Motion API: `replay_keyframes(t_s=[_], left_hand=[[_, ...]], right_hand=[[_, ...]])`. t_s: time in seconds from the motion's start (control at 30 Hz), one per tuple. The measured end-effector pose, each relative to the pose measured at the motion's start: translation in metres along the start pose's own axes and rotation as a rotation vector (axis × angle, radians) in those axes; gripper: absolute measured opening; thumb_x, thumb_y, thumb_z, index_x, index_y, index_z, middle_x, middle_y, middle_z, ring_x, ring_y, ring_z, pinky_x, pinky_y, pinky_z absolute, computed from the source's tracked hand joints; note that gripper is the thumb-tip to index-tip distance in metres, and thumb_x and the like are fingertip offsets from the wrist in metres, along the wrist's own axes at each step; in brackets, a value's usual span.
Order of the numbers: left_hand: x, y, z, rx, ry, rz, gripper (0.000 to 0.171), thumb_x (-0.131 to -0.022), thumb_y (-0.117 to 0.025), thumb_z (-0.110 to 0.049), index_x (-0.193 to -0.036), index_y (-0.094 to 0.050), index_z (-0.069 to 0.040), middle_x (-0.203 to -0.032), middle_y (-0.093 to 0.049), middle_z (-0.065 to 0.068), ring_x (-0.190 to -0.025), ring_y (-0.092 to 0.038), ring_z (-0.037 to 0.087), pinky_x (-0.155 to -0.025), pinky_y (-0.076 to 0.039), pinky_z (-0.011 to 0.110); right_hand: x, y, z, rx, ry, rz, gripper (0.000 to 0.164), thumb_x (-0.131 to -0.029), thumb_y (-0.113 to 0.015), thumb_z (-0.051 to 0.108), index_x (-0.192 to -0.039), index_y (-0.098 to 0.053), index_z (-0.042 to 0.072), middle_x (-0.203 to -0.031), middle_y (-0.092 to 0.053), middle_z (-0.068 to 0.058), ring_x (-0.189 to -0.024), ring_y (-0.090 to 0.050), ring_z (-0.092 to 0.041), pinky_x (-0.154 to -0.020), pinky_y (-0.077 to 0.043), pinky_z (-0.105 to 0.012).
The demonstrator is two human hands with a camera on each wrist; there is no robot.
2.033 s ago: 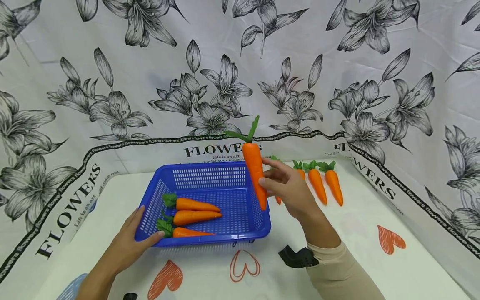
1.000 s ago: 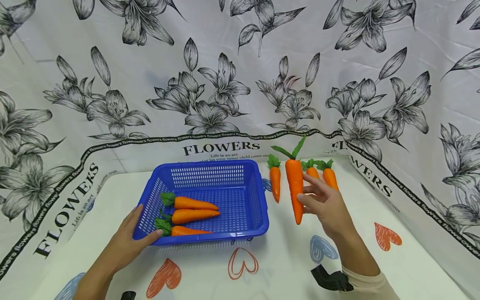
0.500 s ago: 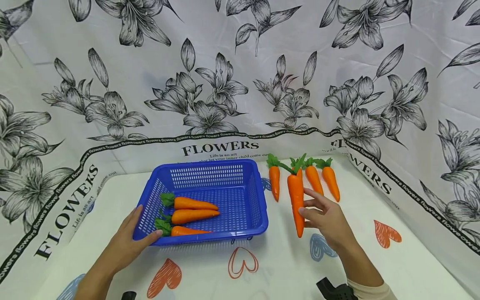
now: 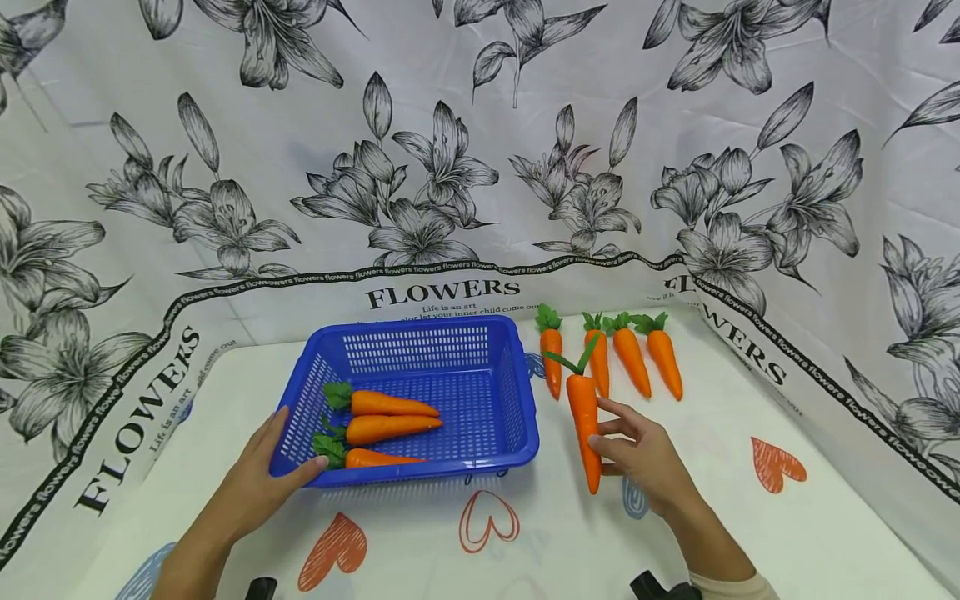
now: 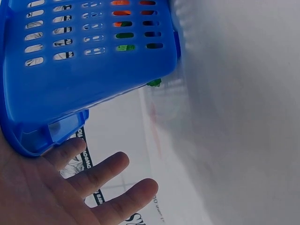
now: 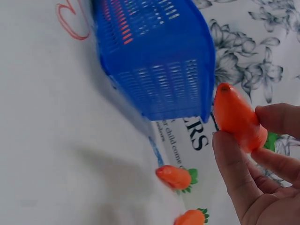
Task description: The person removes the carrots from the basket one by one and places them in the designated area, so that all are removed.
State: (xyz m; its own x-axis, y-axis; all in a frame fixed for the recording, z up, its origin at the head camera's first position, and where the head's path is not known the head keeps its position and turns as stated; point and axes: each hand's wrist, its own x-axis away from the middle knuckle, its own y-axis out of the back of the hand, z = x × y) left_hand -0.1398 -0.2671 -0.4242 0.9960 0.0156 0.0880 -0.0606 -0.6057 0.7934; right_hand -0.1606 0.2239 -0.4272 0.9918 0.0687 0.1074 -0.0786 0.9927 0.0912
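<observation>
An orange carrot (image 4: 583, 425) with green leaves is pinched between the thumb and fingers of my right hand (image 4: 645, 454). It points tip down, just right of the blue basket (image 4: 528, 417). In the right wrist view the same carrot (image 6: 236, 117) shows its tip toward the camera. My left hand (image 4: 258, 475) rests at the basket's front left corner, thumb on the rim. The left wrist view shows the left hand's fingers (image 5: 101, 176) straight and spread beside the basket. Inside the basket lie three carrots (image 4: 393, 429), leaves to the left.
Several carrots (image 4: 632, 362) lie in a row on the white table behind the held one, right of the basket. A white cloth (image 4: 450, 183) with printed flowers hangs at the back and sides. Hearts are printed on the tabletop (image 4: 420, 550).
My right hand has carried the carrot from over the basket's right edge to the right, then lower and nearer over the table. The left hand has stayed on the basket corner.
</observation>
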Motion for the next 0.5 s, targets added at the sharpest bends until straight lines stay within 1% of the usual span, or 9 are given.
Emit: replay_keyframes(t_s=[0.2,0.5], left_hand=[[0.002,0.000,0.000,0.013,-0.005,-0.003,0.105,-0.088,-0.062,-0.054,-0.155,0.006,-0.011,-0.154,0.000,0.031,-0.129,-0.020,0.061,-0.094,-0.021,0.077],[0.002,0.000,0.001,0.008,-0.016,-0.006,0.104,-0.088,-0.062,-0.054,-0.155,0.006,-0.011,-0.154,0.000,0.031,-0.129,-0.020,0.061,-0.094,-0.021,0.077]], right_hand=[[-0.003,-0.005,-0.010,0.008,-0.041,-0.011,0.061,-0.085,-0.074,0.009,-0.141,-0.048,0.009,-0.107,-0.058,-0.021,-0.084,-0.066,-0.032,-0.068,-0.058,-0.045],[-0.014,-0.010,-0.028,0.055,-0.081,-0.034,0.057,-0.087,-0.073,0.010,-0.139,-0.050,0.009,-0.102,-0.062,-0.017,-0.079,-0.067,-0.030,-0.064,-0.058,-0.043]])
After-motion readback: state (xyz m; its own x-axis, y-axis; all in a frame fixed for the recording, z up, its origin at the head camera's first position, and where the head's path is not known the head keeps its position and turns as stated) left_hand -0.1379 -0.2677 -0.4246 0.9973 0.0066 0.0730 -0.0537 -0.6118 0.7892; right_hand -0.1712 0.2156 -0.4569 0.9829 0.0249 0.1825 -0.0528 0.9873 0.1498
